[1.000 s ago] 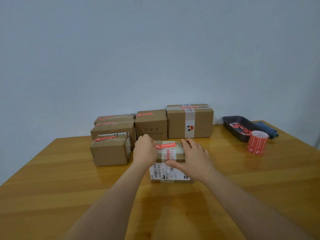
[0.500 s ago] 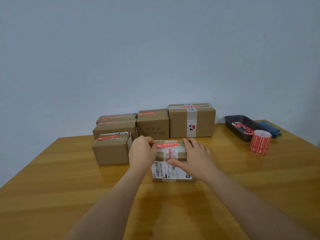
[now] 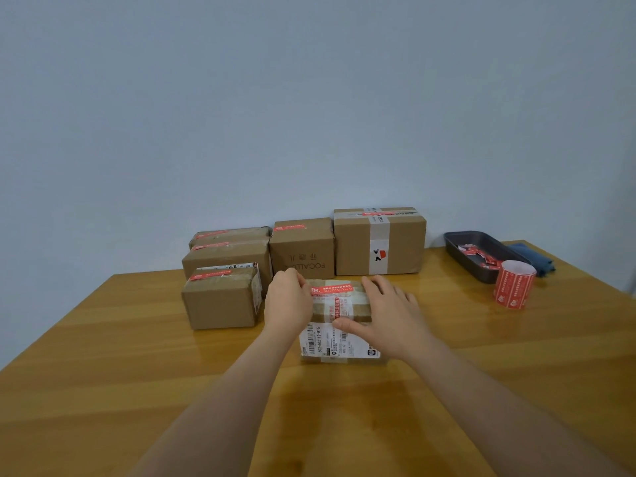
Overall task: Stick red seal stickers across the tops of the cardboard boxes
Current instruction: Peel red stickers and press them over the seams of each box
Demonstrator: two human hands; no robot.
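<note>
The left hand (image 3: 287, 299) curls around the left end of a small cardboard box (image 3: 339, 320) on the table (image 3: 103, 390). The right hand (image 3: 390, 313) lies on its right side, fingers straight, thumb pressing the box's front. A red seal sticker (image 3: 331, 289) crosses the top between the hands.

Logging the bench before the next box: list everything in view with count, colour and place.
box being sealed: 1, brown, red stickers on top, white label in front, table centre
sealed boxes: 5, brown, red stickers on top, behind and left of it
sticker roll: 1, red, upright, right side
tray: 1, dark, red scraps inside, behind roll
cloth: 1, blue, right of tray
table: 1, wooden
left hand: grips box's left end
right hand: flat on box's right, thumb on front
</note>
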